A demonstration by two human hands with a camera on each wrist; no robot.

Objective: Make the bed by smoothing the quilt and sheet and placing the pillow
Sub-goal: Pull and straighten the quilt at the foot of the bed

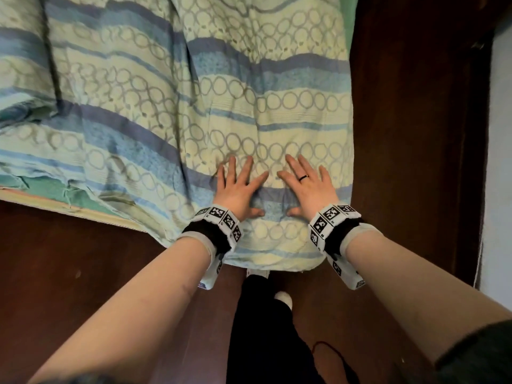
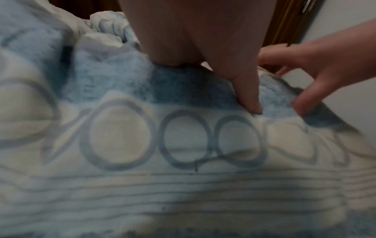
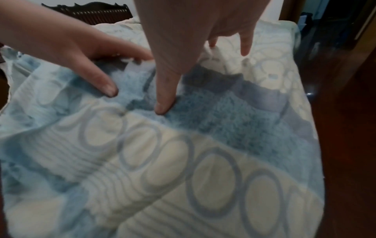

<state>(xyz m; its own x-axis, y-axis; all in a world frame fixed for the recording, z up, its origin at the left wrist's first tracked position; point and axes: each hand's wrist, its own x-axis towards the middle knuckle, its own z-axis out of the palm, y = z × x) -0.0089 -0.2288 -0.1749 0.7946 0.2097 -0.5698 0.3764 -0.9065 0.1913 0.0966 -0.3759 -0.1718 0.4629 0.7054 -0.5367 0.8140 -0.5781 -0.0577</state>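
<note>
Head view, hands point(image 1: 273, 187) flat (fingers spread) near quilt point(image 1: 166, 106) corner edge

Both arms reached forward, the left hand point(image 1: 240, 187) and right hand point(image 1: 309, 184) lay palm-down side by side, fingers spread, thumbs nearly meeting.

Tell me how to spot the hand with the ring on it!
Find the striped quilt with grey circles, then its near corner where two hands press flat. The right hand lies nearest the quilt's edge by the dark wood floor. Only it wears a black ring; the left hand is bare.
</note>
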